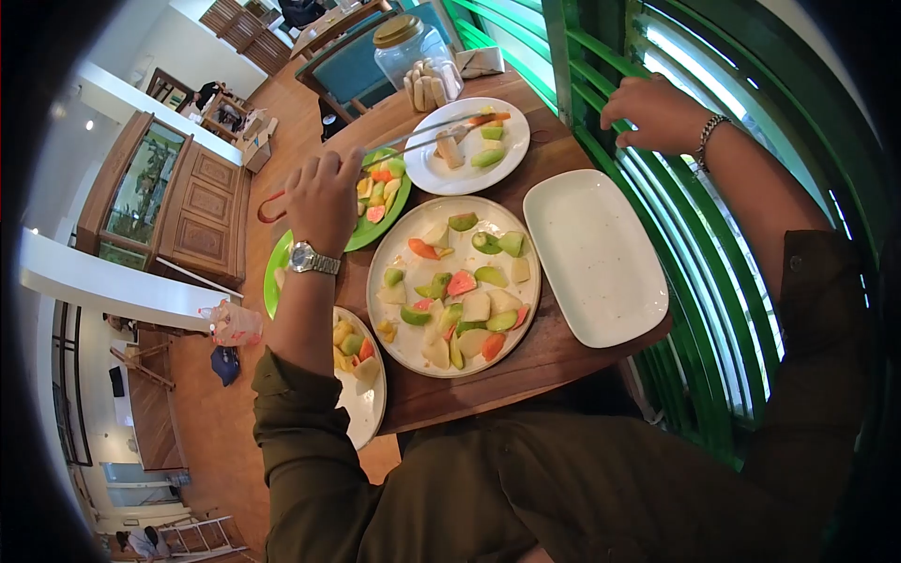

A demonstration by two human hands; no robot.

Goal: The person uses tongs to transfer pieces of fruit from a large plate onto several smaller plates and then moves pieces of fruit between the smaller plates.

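Observation:
My left hand [324, 197], with a watch on its wrist, is closed around metal tongs [413, 145] with a red end. The tongs reach over a white plate [422, 178], and an orange fruit piece [489, 119] is at their tips. Green and pale fruit pieces lie on that plate. My right hand [655, 114] is raised beside the green slats, fingers apart and loosely bent, holding nothing. Below the tongs, a large round plate [389, 352] carries mixed cut fruit. A green plate [394, 211] of fruit sits partly behind my left hand.
A white rectangular dish [596, 263] stands at the table's right. Another fruit plate [361, 413] is partly under my left forearm. A jar [404, 52] with pale sticks stands at the far end. Green slats [648, 225] border the wooden table [450, 399] on the right.

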